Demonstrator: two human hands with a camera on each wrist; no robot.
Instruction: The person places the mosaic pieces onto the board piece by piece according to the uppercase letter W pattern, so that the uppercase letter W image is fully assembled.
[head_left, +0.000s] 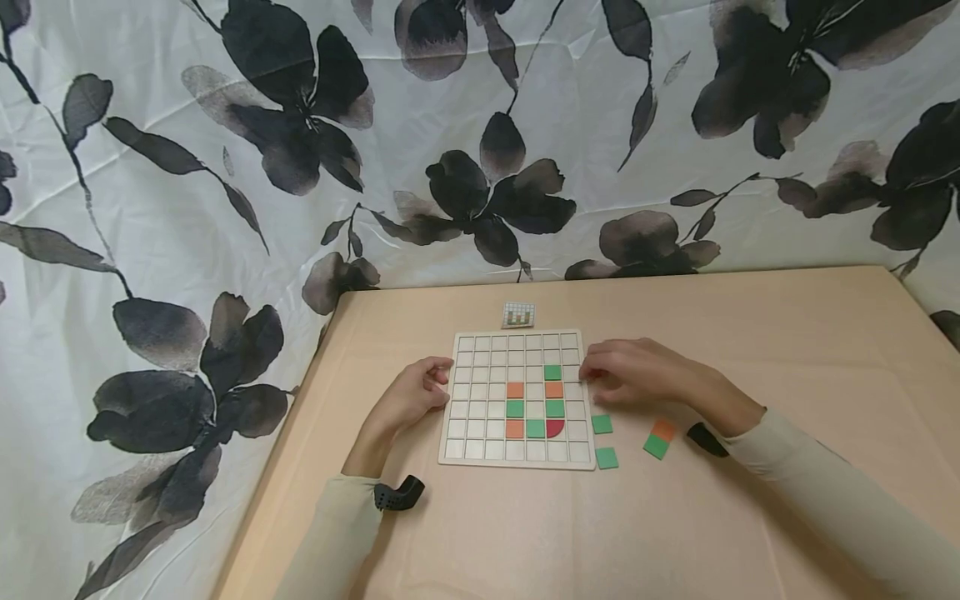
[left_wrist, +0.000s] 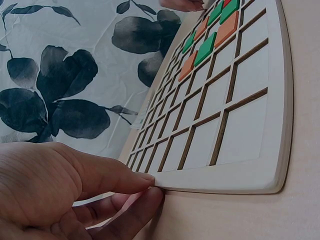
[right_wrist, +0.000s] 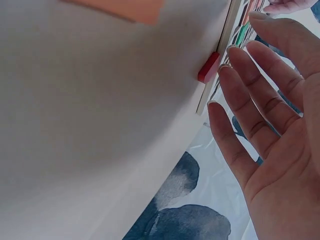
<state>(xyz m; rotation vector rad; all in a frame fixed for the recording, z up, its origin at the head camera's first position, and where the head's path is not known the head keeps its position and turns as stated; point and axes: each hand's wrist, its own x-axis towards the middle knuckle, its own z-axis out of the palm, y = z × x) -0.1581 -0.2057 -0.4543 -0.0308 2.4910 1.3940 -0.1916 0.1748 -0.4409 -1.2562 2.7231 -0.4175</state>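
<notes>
Currently the board (head_left: 534, 390) lies flat on the worktop (head_left: 517, 542) — I have the left hand (head_left: 408, 396) pinching its left edge, the right hand (head_left: 633, 371) beside its right edge, fingers loosely bent and apart, seemingly empty. Coloured tiles (head_left: 515, 408) sit on the board — loose tiles (head_left: 602, 424) lie just right of it.

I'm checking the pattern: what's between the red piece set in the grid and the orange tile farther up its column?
One green tile lies between the red piece and the orange tile, in the head view.
</notes>
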